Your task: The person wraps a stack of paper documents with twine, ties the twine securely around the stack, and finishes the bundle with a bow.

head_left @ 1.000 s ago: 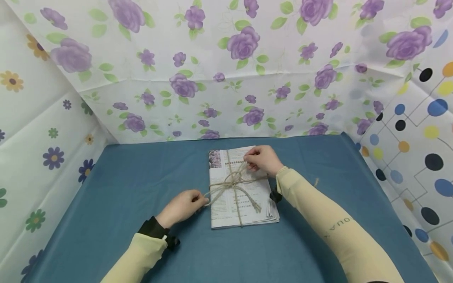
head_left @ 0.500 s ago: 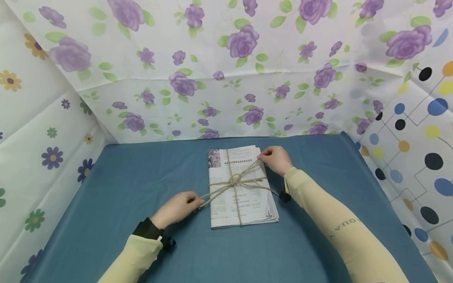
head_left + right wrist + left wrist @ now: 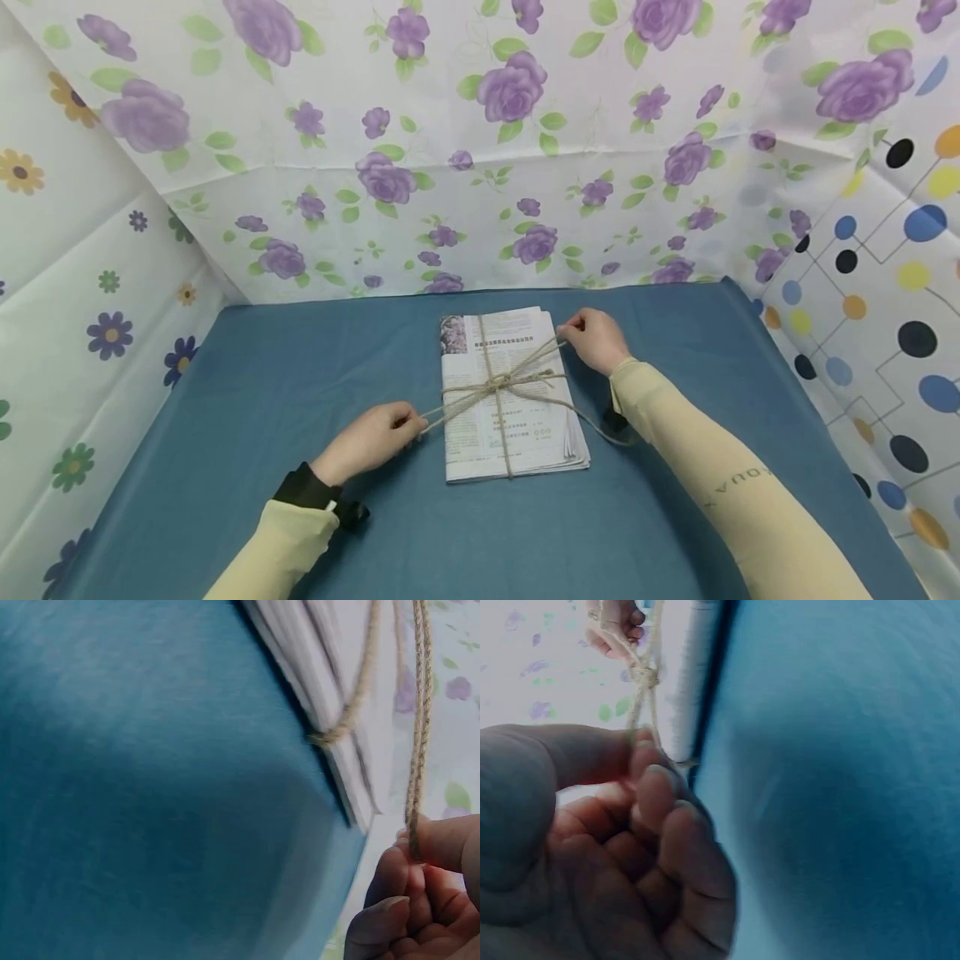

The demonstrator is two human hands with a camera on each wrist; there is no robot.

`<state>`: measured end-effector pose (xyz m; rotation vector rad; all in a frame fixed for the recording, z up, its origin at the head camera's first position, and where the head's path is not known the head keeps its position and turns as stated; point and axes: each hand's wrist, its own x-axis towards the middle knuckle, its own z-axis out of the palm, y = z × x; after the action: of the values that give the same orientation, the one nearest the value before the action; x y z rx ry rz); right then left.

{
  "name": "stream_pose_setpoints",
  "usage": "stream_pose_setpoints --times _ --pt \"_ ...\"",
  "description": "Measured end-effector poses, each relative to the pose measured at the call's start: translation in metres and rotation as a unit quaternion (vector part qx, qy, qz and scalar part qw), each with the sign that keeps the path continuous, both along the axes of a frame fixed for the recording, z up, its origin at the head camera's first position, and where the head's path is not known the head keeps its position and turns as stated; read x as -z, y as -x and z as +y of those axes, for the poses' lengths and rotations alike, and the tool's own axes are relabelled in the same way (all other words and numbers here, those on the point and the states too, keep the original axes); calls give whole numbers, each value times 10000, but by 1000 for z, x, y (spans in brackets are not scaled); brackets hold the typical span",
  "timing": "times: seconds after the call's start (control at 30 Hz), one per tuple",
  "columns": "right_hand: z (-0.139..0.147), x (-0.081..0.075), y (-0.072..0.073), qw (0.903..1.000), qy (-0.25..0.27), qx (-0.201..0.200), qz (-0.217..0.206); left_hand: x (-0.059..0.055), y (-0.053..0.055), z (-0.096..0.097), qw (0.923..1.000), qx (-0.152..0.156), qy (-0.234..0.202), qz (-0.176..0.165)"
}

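Note:
A folded stack of newspapers [image 3: 467,446] lies on the table, bound crosswise with jute twine [image 3: 497,383] knotted at its middle. My left hand [image 3: 375,442], just off the stack's left edge, pinches a loop of the twine between thumb and fingertips. Beyond the upper right edge, my right hand [image 3: 596,337] pinches the opposite loop. Both loops run taut from the small knot. In the left wrist view, two strands of twine [image 3: 646,675] meet at the knot above the fingers. Two parallel strands of twine [image 3: 421,712] reach the right thumb in the right wrist view.
One loose twine tail [image 3: 600,429] hangs past the stack's right edge, beneath the right forearm. A blue cloth [image 3: 315,358] covers the table. Behind it stands a flower-printed sheet [image 3: 450,192], with patterned sheets along both sides.
Both hands have drawn apart, the left leftward and the right rightward, pulling the loops tight. The knot has become smaller, and a loose tail has swung right off the stack.

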<state>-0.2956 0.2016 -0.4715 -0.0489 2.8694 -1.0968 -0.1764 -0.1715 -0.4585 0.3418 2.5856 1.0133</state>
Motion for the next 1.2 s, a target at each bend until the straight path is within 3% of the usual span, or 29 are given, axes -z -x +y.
stream_pose_setpoints --times 0.27,0.43,0.67,1.0,1.2 --pt "-2 -7 -1 9971 -197 -253 694 -5 -7 0 9990 -127 120 409" --pt "-1 2 2 9959 -546 -349 626 1 -8 0 9976 -4 475 500" --pt "2 12 8 9954 -651 -357 600 2 -7 -1 9970 41 575 519" --pt "0 13 9 9954 -773 -221 524 1 -1 -9 9981 38 465 392" --pt "0 11 10 9973 -489 -170 524 -2 7 -17 9993 -112 208 281"
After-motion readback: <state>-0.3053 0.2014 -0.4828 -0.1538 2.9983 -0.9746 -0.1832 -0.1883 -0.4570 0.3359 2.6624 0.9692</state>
